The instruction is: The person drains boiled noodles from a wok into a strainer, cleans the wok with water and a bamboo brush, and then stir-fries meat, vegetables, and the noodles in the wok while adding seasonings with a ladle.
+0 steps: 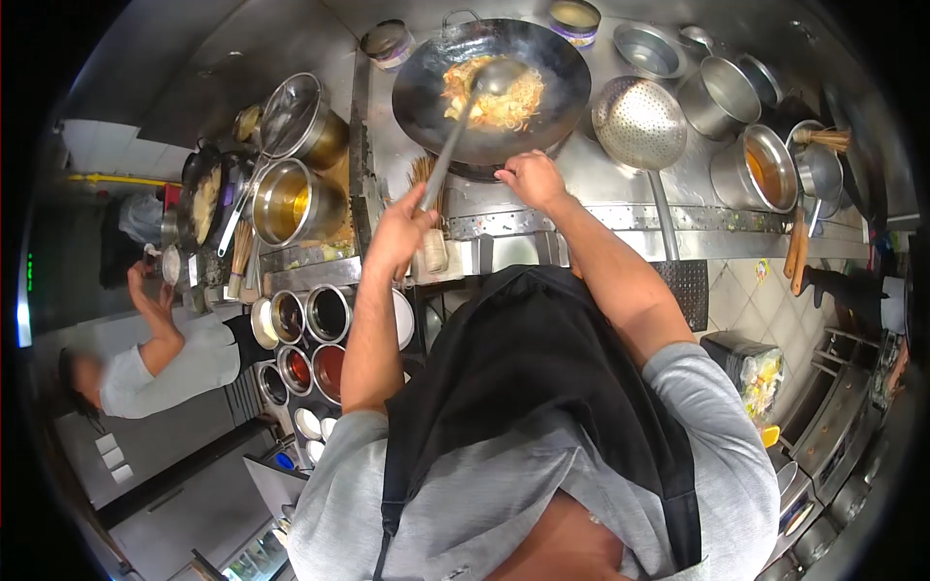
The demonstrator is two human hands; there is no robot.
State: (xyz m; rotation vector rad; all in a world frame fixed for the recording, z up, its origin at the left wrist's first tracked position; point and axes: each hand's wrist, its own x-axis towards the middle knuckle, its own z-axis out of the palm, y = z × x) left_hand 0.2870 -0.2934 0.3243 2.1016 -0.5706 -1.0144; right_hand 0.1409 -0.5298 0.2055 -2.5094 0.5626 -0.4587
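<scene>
A dark wok point(417, 107) stands on the steel range, with noodles point(518, 102) and some steam in it. My left hand point(399, 232) is closed around the long handle of a ladle point(499, 76), whose bowl rests among the noodles. At the near rim of the wok, my right hand point(535, 180) is closed where its near handle lies; the fingers hide the grip itself. A bamboo brush point(422, 172) lies beside the ladle's handle, partly covered by it.
To the right are a perforated skimmer point(639, 121) and steel pots point(719, 97). A pot of yellow liquid point(283, 201) stands left. Sauce containers point(327, 312) sit by my left arm. Another person point(170, 373) works at far left. Open cans point(574, 21) stand behind.
</scene>
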